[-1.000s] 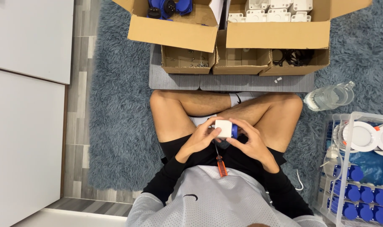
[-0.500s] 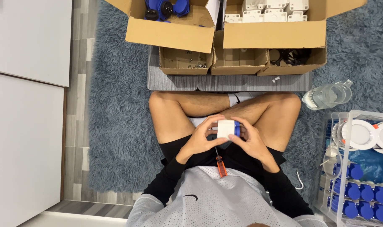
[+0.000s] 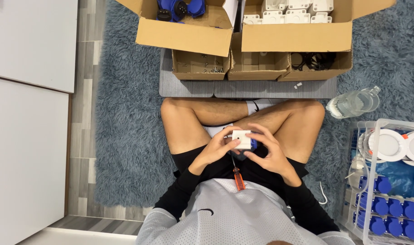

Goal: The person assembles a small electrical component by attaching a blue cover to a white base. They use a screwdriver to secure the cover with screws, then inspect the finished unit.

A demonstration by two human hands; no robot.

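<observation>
I sit cross-legged on a blue shaggy rug. Both hands hold a small white box-shaped part with a blue piece on its right side (image 3: 242, 139) above my lap. My left hand (image 3: 214, 149) grips it from the left, fingers curled around it. My right hand (image 3: 267, 152) wraps it from the right and below. A screwdriver with an orange handle (image 3: 237, 176) lies on my lap just under the hands, tip pointing toward them.
Open cardboard boxes stand ahead: one with blue parts (image 3: 179, 9), one with white parts (image 3: 293, 11), smaller ones with screws (image 3: 202, 66) and black cables (image 3: 313, 61). A water bottle (image 3: 352, 103) lies at right. A clear bin (image 3: 391, 181) holds white discs and blue parts.
The white part has been turned in my hands, its flat white face now upward and the blue piece at the right. Both hands stay closed on it over my lap.
</observation>
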